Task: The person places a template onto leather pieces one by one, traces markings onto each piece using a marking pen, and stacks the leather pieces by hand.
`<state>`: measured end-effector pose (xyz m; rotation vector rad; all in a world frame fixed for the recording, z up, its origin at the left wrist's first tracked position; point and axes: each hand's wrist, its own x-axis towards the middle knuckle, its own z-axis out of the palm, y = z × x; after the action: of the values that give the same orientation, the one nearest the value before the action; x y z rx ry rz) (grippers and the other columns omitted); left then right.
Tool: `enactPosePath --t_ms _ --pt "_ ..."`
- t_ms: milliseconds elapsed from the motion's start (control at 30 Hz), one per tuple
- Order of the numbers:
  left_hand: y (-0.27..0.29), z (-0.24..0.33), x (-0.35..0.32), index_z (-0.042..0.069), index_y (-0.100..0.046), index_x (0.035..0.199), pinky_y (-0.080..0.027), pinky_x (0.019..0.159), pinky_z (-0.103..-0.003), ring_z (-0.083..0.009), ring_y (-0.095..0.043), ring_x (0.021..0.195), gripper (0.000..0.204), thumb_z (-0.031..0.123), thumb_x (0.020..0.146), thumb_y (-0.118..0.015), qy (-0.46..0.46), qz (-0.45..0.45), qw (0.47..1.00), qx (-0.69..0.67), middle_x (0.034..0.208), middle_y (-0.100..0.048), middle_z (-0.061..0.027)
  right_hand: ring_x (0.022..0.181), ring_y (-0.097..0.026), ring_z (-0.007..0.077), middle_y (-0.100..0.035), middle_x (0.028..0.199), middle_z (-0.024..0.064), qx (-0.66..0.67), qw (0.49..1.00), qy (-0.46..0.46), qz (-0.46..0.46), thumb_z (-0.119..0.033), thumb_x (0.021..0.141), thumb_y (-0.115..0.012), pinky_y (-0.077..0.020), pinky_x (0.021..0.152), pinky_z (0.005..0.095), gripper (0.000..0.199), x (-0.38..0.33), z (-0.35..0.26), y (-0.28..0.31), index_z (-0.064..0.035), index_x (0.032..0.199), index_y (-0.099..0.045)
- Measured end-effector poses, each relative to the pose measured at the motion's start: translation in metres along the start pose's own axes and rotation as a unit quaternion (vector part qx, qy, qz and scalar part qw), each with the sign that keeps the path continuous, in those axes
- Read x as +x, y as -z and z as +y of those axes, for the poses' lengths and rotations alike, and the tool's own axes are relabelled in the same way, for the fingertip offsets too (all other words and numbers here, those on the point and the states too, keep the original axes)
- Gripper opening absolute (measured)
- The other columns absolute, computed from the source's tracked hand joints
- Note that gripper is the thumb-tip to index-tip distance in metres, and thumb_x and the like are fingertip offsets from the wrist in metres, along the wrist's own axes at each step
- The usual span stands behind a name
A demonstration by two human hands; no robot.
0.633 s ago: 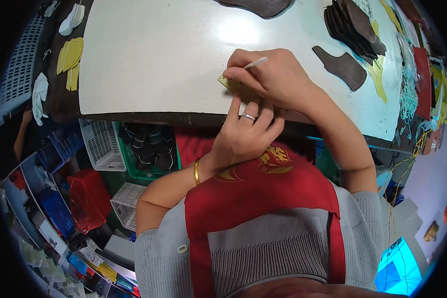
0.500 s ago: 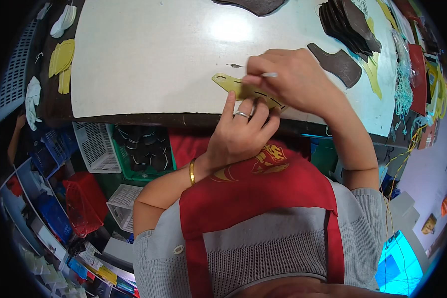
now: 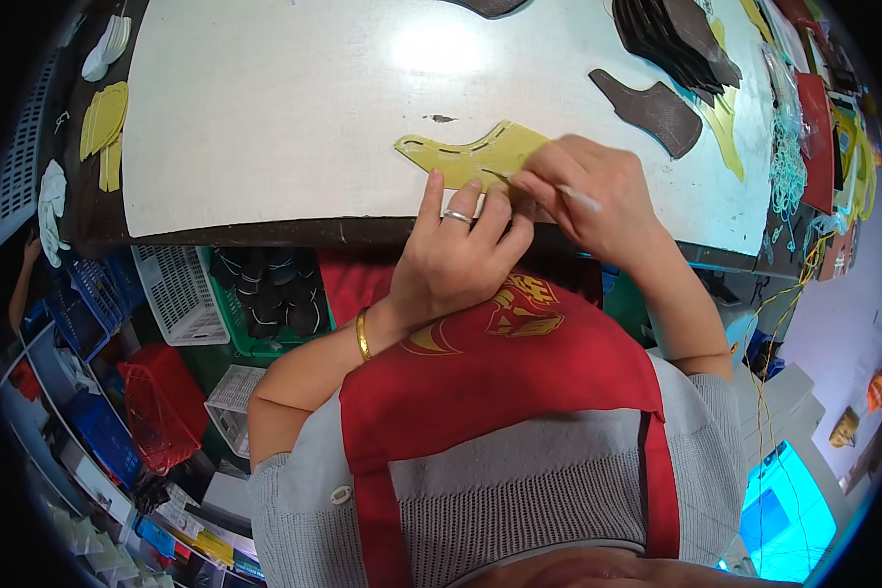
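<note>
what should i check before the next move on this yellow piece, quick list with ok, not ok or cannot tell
1. Left hand steadying the yellow piece: ok, fingertips at its near edge.
2. Right hand gripping the pen-like tool: ok.
3. Tool tip touching the yellow piece: cannot tell; it shows over the surface, contact unclear.
4. Whole outline in view: not ok, the hands cover part of the right end.
5. Loose brown piece out of the way: ok, lying apart to the right.
6. Anything underneath the yellow piece: cannot tell.
</note>
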<state>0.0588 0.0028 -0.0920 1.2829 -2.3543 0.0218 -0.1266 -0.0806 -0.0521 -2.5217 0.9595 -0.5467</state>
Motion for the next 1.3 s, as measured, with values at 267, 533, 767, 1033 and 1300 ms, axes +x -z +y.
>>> enactPosePath --t_ms 267,533,767,1033,1300 --pt "0.003 0.000 0.001 0.017 -0.073 0.120 -0.055 0.098 -0.054 -0.0277 -0.062 0.107 0.043 0.041 0.084 -0.073 -0.013 -0.054 0.998 0.036 0.122 -0.066 -0.0080 0.059 -0.067 0.0243 -0.067 0.075 0.0085 0.153 0.964 -0.163 0.141 -0.019 0.099 -0.067 -0.0497 0.054 0.0340 0.017 -0.034 0.019 0.011 -0.0052 0.090 -0.068" --pt "-0.004 -0.001 -0.001 0.014 -0.068 0.122 -0.052 0.102 -0.053 -0.0244 -0.060 0.110 0.050 0.039 0.079 -0.076 -0.002 -0.046 0.998 0.047 0.128 -0.062 -0.0036 0.063 -0.065 0.0221 -0.061 0.075 0.0040 -0.091 0.989 -0.081 0.087 -0.019 0.089 -0.071 -0.0516 0.054 0.0355 0.012 -0.040 -0.035 -0.013 -0.0111 0.085 -0.063" --pt "0.008 -0.014 0.015 0.010 -0.071 0.102 -0.059 0.084 -0.042 -0.0218 -0.063 0.091 0.023 0.020 0.082 -0.069 -0.043 -0.011 0.998 0.045 0.107 -0.066 -0.0039 0.085 -0.070 0.0319 -0.070 0.098 0.0155 0.054 0.954 -0.272 0.111 -0.017 0.102 -0.055 -0.0541 0.080 0.0417 0.020 -0.003 0.016 0.011 -0.0010 0.108 -0.066" --pt "0.008 -0.056 0.069 0.007 -0.069 0.106 -0.058 0.081 -0.040 -0.0303 -0.070 0.101 0.026 0.008 0.081 -0.069 -0.133 0.049 0.988 -0.053 0.110 -0.070 -0.0110 0.082 -0.069 0.0119 -0.075 0.085 0.0047 0.222 0.926 -0.262 0.158 -0.023 0.095 -0.072 -0.0537 0.071 0.0271 0.023 -0.041 0.052 0.040 -0.0072 0.112 -0.076" --pt "0.000 -0.065 0.067 0.005 -0.063 0.104 -0.051 0.077 -0.041 -0.0314 -0.062 0.094 0.030 0.010 0.078 -0.076 -0.049 -0.053 0.997 -0.035 0.104 -0.064 -0.0122 0.086 -0.064 0.0080 -0.072 0.096 0.0053 0.160 0.869 -0.322 0.339 -0.019 0.105 -0.063 -0.0510 0.077 0.0229 0.028 -0.078 0.081 0.076 0.0035 0.121 -0.070"
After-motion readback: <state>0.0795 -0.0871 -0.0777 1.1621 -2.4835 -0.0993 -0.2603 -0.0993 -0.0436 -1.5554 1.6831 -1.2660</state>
